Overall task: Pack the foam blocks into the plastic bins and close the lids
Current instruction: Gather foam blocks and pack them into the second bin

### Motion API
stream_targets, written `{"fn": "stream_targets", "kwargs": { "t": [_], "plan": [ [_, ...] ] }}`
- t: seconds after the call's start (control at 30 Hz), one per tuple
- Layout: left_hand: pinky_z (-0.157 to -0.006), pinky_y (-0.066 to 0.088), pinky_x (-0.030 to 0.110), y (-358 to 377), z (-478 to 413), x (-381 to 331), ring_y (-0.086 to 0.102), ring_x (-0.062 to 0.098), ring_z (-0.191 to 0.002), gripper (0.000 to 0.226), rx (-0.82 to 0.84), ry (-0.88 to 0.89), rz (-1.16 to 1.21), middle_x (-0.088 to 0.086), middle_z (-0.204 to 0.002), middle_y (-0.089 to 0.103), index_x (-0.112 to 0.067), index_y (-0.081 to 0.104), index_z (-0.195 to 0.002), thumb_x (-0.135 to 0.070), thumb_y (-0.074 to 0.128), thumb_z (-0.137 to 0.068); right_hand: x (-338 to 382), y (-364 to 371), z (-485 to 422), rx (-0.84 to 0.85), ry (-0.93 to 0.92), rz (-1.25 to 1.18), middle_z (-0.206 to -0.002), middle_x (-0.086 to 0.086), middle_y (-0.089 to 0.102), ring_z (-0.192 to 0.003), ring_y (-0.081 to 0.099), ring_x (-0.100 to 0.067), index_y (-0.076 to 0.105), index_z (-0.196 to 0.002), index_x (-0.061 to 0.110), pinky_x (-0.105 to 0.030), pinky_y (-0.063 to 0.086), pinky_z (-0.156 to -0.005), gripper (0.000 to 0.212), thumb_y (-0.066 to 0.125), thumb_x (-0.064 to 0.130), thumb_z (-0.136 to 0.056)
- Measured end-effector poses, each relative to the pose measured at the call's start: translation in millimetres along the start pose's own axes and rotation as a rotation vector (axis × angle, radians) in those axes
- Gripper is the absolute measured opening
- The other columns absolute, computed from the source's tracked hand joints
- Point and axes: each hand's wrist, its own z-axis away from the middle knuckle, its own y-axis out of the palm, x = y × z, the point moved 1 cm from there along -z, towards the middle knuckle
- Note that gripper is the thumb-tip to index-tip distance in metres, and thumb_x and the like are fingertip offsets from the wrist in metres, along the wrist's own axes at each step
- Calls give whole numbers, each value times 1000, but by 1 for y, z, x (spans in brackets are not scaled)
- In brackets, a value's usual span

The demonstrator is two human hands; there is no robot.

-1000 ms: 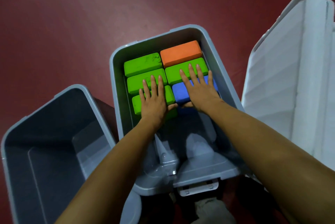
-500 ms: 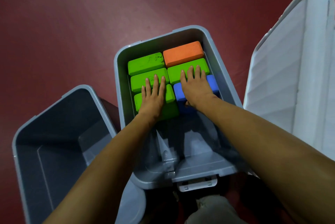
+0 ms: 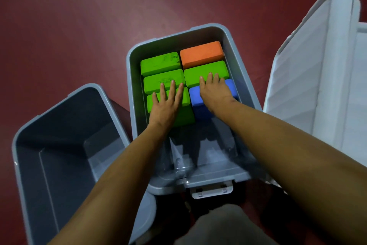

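Our left hand [image 3: 165,105] lies flat, fingers spread, on the nearest green block [image 3: 185,114]. Our right hand [image 3: 215,92] rests straight-fingered on the blue block [image 3: 195,100] beside it, fingertips reaching the far green block [image 3: 206,70]. These sit with an orange block [image 3: 201,53] in the far half of the middle bin [image 3: 132,86]; a second bin [image 3: 65,145] stands left, white lids [image 3: 307,76] right

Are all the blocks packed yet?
Done: six foam blocks sit in the middle bin. In hand: the left hand and right hand press flat on the nearest blocks. Left: the near end of that bin is bare, the left bin shows no blocks, and the white lids are off.
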Motion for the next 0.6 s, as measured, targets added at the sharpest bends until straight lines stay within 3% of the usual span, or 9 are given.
{"fn": "stream_targets", "kwargs": {
  "t": [0.17, 0.37, 0.47, 0.6],
  "plan": [
    [-117, 22, 59, -36, -14, -11, 9, 36, -152, 88, 111, -67, 98, 10, -167, -4, -13, -12, -158, -37, 50, -100, -10, -13, 10, 6, -32, 54, -165, -22, 10, -152, 8, -40, 9, -158, 0, -60, 15, -120, 75, 51, 27, -102],
    [-119, 22, 51, -97, -16, -35, 13, 28, -153, 91, 39, 111, 185, 5, -168, -2, -15, -4, -160, -60, 43, -97, -18, -33, 49, -26, -14, 39, -165, -18, 12, -153, 8, -36, 17, -157, 6, -60, 10, -121, 62, 37, 35, -106],
    [-116, 29, 51, -127, -16, -42, 16, 26, -152, 88, 26, 113, 213, 5, -167, 4, -14, 0, -160, -59, 42, -97, -33, -56, 72, -49, 29, 58, -162, -18, 22, -151, 15, -36, 25, -154, 8, -59, 13, -121, 61, 45, 35, -103],
    [-105, 43, 47, -166, -12, -57, 32, 23, -145, 78, -89, 146, 283, 6, -161, 28, -12, 18, -158, -51, 48, -98, -54, -82, 110, -79, 92, 100, -157, -15, 31, -148, 23, -35, 29, -153, 8, -58, 15, -120, 58, 45, 31, -102]
  ]
}}
